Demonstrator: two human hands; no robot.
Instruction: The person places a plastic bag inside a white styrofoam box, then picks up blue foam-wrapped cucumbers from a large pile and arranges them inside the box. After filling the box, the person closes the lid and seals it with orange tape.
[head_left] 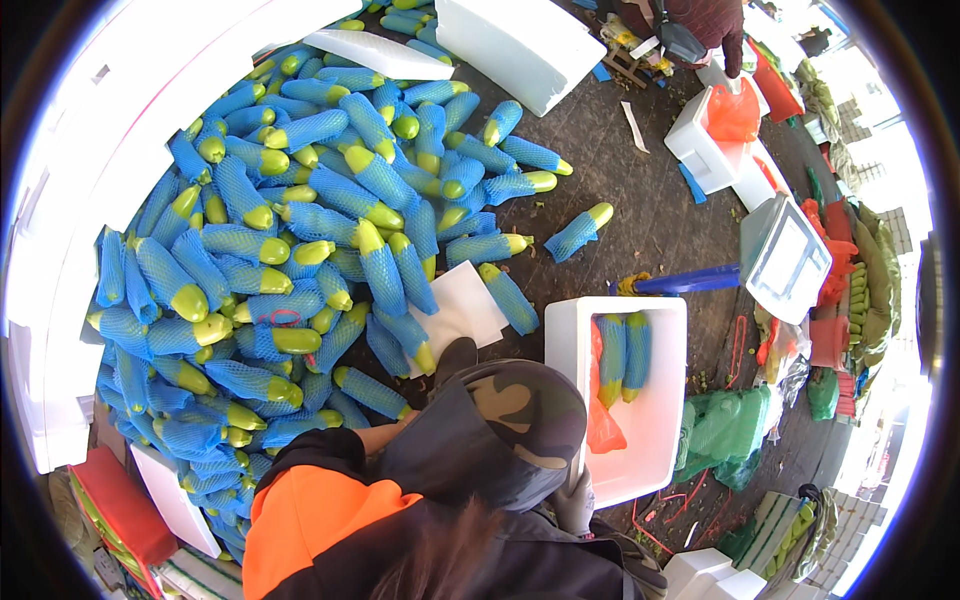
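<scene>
Light-green long squashes in blue foam net sleeves lie in a big heap (280, 220) on my left. My left hand (390, 434) reaches toward the near edge of the heap, beside a sleeved squash (368, 392); its fingers are hidden behind a dark, camouflage-patterned covering (530, 405) in front of my body. On my right, an open white foam box (640, 460) holds two sleeved squashes (624, 355) and a red plastic bag (603, 425). A grey shape that looks like my right hand (575, 502) is beside the box's near left corner, mostly covered.
A scale's display head (785, 258) on a blue post (690, 281) stands beyond the box. Another person (705, 25) is at the far right, near a foam box (705, 145) with a red bag. Green plastic bags (725, 430) lie right of my box; a white sheet (465, 305) lies ahead.
</scene>
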